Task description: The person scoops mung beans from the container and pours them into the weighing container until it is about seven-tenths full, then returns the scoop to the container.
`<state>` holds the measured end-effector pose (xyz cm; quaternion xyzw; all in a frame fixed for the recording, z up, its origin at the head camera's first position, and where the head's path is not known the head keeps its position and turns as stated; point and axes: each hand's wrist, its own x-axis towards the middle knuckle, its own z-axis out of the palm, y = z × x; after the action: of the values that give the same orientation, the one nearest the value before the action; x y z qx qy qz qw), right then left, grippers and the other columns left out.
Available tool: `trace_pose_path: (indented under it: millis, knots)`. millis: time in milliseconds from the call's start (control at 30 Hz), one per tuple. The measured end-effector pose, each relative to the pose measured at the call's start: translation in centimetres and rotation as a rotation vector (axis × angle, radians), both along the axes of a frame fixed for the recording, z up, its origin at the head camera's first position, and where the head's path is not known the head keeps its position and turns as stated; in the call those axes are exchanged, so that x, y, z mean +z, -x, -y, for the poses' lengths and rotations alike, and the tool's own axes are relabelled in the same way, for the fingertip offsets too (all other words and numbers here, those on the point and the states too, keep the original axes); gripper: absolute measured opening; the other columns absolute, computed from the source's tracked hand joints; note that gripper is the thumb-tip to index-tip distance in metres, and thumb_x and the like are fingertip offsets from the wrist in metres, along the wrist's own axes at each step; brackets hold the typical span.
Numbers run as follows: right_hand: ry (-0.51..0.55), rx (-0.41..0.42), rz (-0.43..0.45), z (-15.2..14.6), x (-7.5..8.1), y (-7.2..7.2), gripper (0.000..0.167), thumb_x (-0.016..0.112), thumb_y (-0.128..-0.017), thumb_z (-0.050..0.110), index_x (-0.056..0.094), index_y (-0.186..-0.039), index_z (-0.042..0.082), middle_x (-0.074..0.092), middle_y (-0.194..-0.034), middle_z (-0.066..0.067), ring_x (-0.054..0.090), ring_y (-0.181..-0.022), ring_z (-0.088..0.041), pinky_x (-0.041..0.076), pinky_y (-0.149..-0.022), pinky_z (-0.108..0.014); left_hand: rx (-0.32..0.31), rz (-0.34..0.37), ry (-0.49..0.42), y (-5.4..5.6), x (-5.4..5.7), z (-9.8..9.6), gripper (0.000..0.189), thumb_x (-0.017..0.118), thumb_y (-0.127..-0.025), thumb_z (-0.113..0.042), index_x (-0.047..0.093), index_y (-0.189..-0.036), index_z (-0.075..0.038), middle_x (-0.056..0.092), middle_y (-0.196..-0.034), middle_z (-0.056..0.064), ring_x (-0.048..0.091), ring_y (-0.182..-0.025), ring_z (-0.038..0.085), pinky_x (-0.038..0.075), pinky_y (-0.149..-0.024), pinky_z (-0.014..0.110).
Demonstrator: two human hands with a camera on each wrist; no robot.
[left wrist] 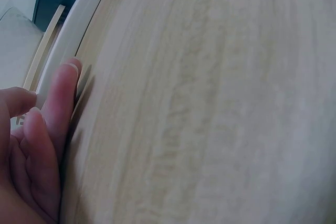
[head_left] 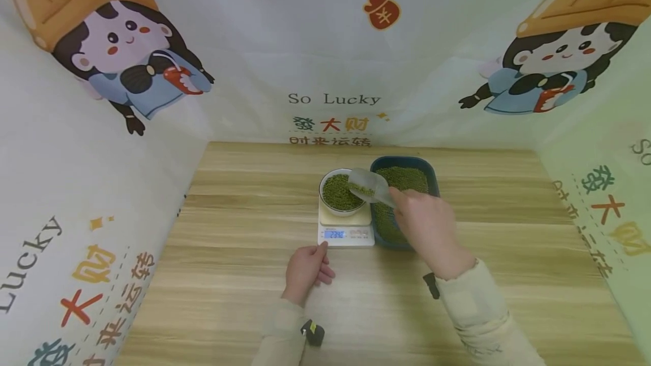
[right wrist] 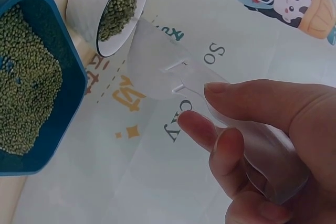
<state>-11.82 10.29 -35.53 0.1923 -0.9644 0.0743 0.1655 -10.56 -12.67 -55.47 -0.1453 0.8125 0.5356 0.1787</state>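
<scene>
A clear plastic scoop (head_left: 378,192) with some green beans in it is gripped by its handle in my right hand (head_left: 432,229). Its mouth tilts over the rim of a white bowl (head_left: 344,213) that holds green beans (head_left: 339,192). Under the bowl stands a white kitchen scale (head_left: 363,239) with its display (head_left: 334,235) lit. My left hand (head_left: 306,269) rests on the table at the scale's front, a fingertip touching its edge. In the left wrist view, the fingers (left wrist: 55,103) lie along the scale's side, holding nothing.
A dark blue tray (head_left: 434,179) of green beans stands just right of the scale, partly behind my right hand. Beneath everything is a wood-grain table (head_left: 244,213). A printed white cloth (head_left: 254,72) encloses the back and both sides.
</scene>
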Motion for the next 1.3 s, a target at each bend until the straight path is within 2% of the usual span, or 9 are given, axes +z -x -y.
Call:
trace_pose_path:
  millis: [133,567,667,767,900,1033,1133,1233,1300]
  knots:
    - [0.007,-0.009,0.0,-0.4,0.1,-0.1,0.038,0.075,-0.068,0.007,0.064,-0.105,0.012,0.066,-0.077,-0.004,0.055,-0.048,-0.016,0.038,-0.034,-0.026,-0.013,-0.007,-0.006,0.0,-0.2,-0.4,0.056,0.041,-0.085,-0.06,0.058,-0.074,-0.007,0.064,-0.058,0.002,0.062,-0.049,0.018,0.048,-0.042,0.03]
    - [0.018,-0.005,-0.011,-0.2,0.2,-0.1,0.04,0.076,-0.067,0.008,0.064,-0.106,0.012,0.066,-0.075,-0.003,0.055,-0.049,-0.016,0.034,-0.033,-0.023,-0.017,-0.002,0.029,0.1,0.4,0.2,0.052,0.041,-0.087,-0.055,0.058,-0.074,-0.008,0.064,-0.058,0.002,0.062,-0.049,0.018,0.048,-0.043,0.029]
    - [0.029,-0.013,-0.006,-0.3,0.1,-0.1,0.038,0.075,-0.069,0.009,0.064,-0.106,0.011,0.065,-0.073,-0.004,0.052,-0.046,-0.014,0.032,-0.032,-0.023,-0.014,-0.001,0.028,0.2,0.3,0.2,0.052,0.041,-0.087,-0.055,0.058,-0.074,-0.008,0.064,-0.058,0.002,0.062,-0.049,0.018,0.048,-0.042,0.029]
    - [0.086,-0.038,0.027,-0.9,-0.4,-0.2,0.034,0.07,-0.074,0.009,0.062,-0.108,0.005,0.064,-0.073,-0.009,0.047,-0.043,-0.014,0.032,-0.032,-0.023,-0.007,0.011,0.023,0.2,0.2,0.2,0.053,0.042,-0.086,-0.057,0.058,-0.074,-0.008,0.064,-0.059,0.002,0.062,-0.05,0.018,0.048,-0.043,0.029]
    - [0.229,-0.075,0.085,-2.5,-2.2,-0.3,0.035,0.058,-0.081,0.004,0.055,-0.115,-0.003,0.064,-0.091,-0.018,0.053,-0.051,-0.019,0.039,-0.038,-0.027,-0.004,0.022,0.012,0.4,0.2,0.2,0.055,0.042,-0.085,-0.059,0.058,-0.075,-0.008,0.064,-0.06,0.003,0.062,-0.051,0.019,0.049,-0.044,0.029]
    - [0.331,-0.137,0.18,-3.9,-5.4,-0.6,0.04,0.05,-0.084,0.001,0.046,-0.123,-0.008,0.059,-0.105,-0.024,0.051,-0.051,-0.019,0.04,-0.041,-0.03,0.0,0.009,0.012,0.4,0.4,0.2,0.054,0.041,-0.086,-0.057,0.058,-0.076,-0.007,0.064,-0.06,0.003,0.062,-0.051,0.019,0.049,-0.044,0.029]
    - [0.352,-0.206,0.243,-4.4,-7.7,-1.0,0.042,0.048,-0.086,0.003,0.04,-0.125,-0.01,0.057,-0.105,-0.027,0.042,-0.045,-0.016,0.036,-0.039,-0.028,0.008,0.004,0.014,0.4,0.6,0.2,0.053,0.041,-0.087,-0.056,0.058,-0.076,-0.007,0.064,-0.06,0.003,0.062,-0.05,0.018,0.049,-0.043,0.029]
    - [0.359,-0.256,0.255,-4.4,-9.6,-1.3,0.043,0.048,-0.087,0.004,0.038,-0.126,-0.011,0.055,-0.108,-0.029,0.045,-0.048,-0.019,0.037,-0.04,-0.029,0.014,0.001,0.015,0.4,0.7,0.2,0.053,0.041,-0.087,-0.056,0.058,-0.075,-0.007,0.064,-0.059,0.004,0.062,-0.05,0.018,0.049,-0.043,0.028]
    - [0.362,-0.276,0.236,-4.2,-10.7,-1.4,0.043,0.048,-0.087,0.004,0.039,-0.125,-0.012,0.052,-0.112,-0.031,0.051,-0.054,-0.027,0.043,-0.045,-0.035,0.024,0.002,0.016,0.4,0.7,0.1,0.054,0.041,-0.087,-0.056,0.058,-0.075,-0.007,0.064,-0.059,0.004,0.062,-0.05,0.019,0.049,-0.043,0.028]
